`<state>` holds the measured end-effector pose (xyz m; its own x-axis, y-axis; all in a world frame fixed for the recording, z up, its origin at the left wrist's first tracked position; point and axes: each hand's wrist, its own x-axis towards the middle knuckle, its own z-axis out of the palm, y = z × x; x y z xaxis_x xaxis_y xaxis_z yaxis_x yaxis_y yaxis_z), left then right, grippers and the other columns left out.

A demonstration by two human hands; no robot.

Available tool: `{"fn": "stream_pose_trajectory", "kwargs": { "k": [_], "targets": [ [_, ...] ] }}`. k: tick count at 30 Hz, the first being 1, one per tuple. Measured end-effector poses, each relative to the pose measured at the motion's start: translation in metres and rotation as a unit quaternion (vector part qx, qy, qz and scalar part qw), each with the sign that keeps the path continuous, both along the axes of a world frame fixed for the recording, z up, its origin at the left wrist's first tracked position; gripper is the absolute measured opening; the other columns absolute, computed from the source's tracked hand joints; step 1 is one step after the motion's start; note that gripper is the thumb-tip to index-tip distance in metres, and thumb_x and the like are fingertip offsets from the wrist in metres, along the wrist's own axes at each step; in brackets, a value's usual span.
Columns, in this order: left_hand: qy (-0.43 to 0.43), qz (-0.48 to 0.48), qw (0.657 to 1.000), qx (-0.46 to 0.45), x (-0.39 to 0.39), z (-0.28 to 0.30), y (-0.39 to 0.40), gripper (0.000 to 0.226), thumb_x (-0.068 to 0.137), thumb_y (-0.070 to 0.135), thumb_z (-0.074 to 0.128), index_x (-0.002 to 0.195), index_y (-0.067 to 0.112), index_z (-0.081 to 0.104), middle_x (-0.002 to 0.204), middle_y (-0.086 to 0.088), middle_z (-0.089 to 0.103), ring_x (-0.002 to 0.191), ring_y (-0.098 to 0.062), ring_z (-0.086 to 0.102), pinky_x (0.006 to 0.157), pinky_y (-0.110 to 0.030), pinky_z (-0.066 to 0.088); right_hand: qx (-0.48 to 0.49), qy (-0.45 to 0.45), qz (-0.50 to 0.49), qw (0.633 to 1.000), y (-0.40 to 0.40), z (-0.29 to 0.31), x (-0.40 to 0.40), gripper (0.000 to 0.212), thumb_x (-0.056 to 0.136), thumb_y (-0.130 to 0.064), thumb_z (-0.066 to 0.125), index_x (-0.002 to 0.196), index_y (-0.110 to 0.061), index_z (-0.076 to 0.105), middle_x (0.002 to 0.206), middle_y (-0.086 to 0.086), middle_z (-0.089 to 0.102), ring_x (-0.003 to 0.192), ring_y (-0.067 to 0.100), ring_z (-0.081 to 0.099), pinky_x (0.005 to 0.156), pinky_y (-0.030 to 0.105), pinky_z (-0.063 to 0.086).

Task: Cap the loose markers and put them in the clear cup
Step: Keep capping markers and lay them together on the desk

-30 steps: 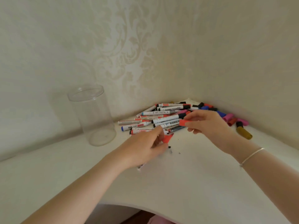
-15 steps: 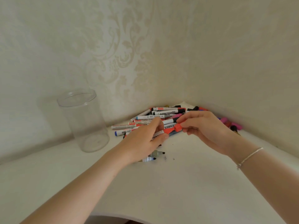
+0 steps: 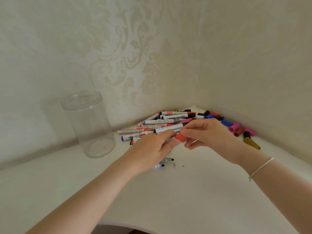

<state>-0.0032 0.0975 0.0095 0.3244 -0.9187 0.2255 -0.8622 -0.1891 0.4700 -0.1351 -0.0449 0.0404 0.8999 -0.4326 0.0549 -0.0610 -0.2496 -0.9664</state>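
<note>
Soft, even, warm daylight; no glare. Faint shadows sit under the forearms on the white desk (image 3: 194, 191). Wide-angle bending curves the far walls; detail is slightly soft throughout.

White desk (image 3: 194, 191) meets damask-patterned wallpaper (image 3: 135, 48).

Both forearms are seen bare, with no sleeves reaching into view, and a thin silver chain bracelet (image 3: 260, 167) with a small dangling charm is worn around the right wrist, while the left hand (image 3: 152, 149) and right hand (image 3: 211, 135) are left ungloved.
</note>
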Motion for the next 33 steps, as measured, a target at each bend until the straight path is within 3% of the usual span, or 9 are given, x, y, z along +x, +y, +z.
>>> {"fn": "stream_pose_trajectory", "kwargs": {
  "k": [4,7,10,13,19,25,30,33],
  "targets": [
    [-0.041,0.014,0.999,-0.004,-0.003,0.003,-0.002,0.051,0.088,0.069,0.022,0.099,0.028,0.052,0.081,0.002,0.068,0.071,-0.017,0.064,0.067,-0.044,0.052,-0.116,0.049,-0.098,0.987,0.006,0.001,0.006,0.045,0.096,-0.041,0.045,0.067,-0.011,0.064,0.051,-0.001,0.058,0.047,0.010,0.052,0.054,0.023,0.044],
    [-0.056,0.017,0.998,-0.008,-0.011,0.011,-0.004,0.046,0.094,0.061,0.028,0.089,0.023,0.053,0.071,0.002,0.062,0.063,-0.015,0.058,0.063,-0.044,0.050,-0.174,0.078,-0.151,0.970,0.011,-0.003,0.012,0.057,0.097,-0.046,0.037,0.054,-0.012,0.054,0.040,-0.007,0.046,0.036,0.002,0.041,0.050,0.019,0.035],
    [-0.062,0.011,0.998,-0.005,-0.014,0.014,-0.005,0.041,0.096,0.054,0.031,0.084,0.020,0.051,0.070,0.002,0.060,0.063,-0.016,0.057,0.063,-0.043,0.048,-0.158,0.065,-0.157,0.973,0.013,-0.005,0.014,0.058,0.098,-0.044,0.035,0.056,-0.007,0.049,0.044,-0.003,0.038,0.036,0.005,0.034,0.045,0.018,0.031],
    [-0.086,0.018,0.996,0.005,-0.013,0.012,-0.005,0.040,0.094,0.056,0.034,0.083,0.020,0.050,0.072,0.004,0.063,0.066,-0.016,0.059,0.065,-0.041,0.048,-0.135,0.059,-0.159,0.976,0.016,-0.007,0.015,0.058,0.099,-0.042,0.037,0.075,0.005,0.061,0.059,0.007,0.042,0.048,0.011,0.034,0.053,0.028,0.030],
    [-0.142,0.025,0.990,0.012,-0.012,0.010,-0.004,0.034,0.096,0.051,0.037,0.087,0.020,0.048,0.071,0.004,0.060,0.065,-0.018,0.058,0.064,-0.040,0.048,-0.155,0.080,-0.170,0.970,0.022,-0.008,0.014,0.050,0.099,-0.039,0.036,0.060,-0.011,0.044,0.053,0.000,0.037,0.048,0.010,0.033,0.050,0.026,0.028],
    [-0.187,-0.001,0.982,0.016,-0.015,0.010,-0.005,0.036,0.098,0.049,0.035,0.094,0.018,0.051,0.082,0.001,0.064,0.074,-0.024,0.060,0.066,-0.039,0.047,-0.137,0.079,-0.195,0.968,0.024,-0.014,0.013,0.051,0.100,-0.034,0.038,0.054,-0.013,0.034,0.044,-0.004,0.031,0.039,0.007,0.028,0.045,0.023,0.025],
    [-0.222,-0.001,0.974,0.033,-0.016,0.007,-0.008,0.036,0.099,0.048,0.032,0.100,0.017,0.050,0.087,0.001,0.064,0.076,-0.022,0.060,0.052,-0.023,0.026,-0.187,0.116,-0.147,0.964,0.020,-0.011,0.012,0.049,0.101,-0.033,0.035,0.057,-0.013,0.037,0.053,0.001,0.034,0.048,0.012,0.032,0.049,0.024,0.028],
    [-0.240,0.009,0.969,0.052,-0.008,0.007,-0.012,0.038,0.099,0.049,0.028,0.101,0.020,0.051,0.090,0.006,0.061,0.079,-0.018,0.059,0.059,-0.030,0.038,-0.188,0.162,-0.127,0.960,0.011,-0.014,0.017,0.047,0.099,-0.042,0.034,0.065,-0.012,0.045,0.059,0.001,0.041,0.054,0.011,0.038,0.055,0.025,0.034]
  ]
}}
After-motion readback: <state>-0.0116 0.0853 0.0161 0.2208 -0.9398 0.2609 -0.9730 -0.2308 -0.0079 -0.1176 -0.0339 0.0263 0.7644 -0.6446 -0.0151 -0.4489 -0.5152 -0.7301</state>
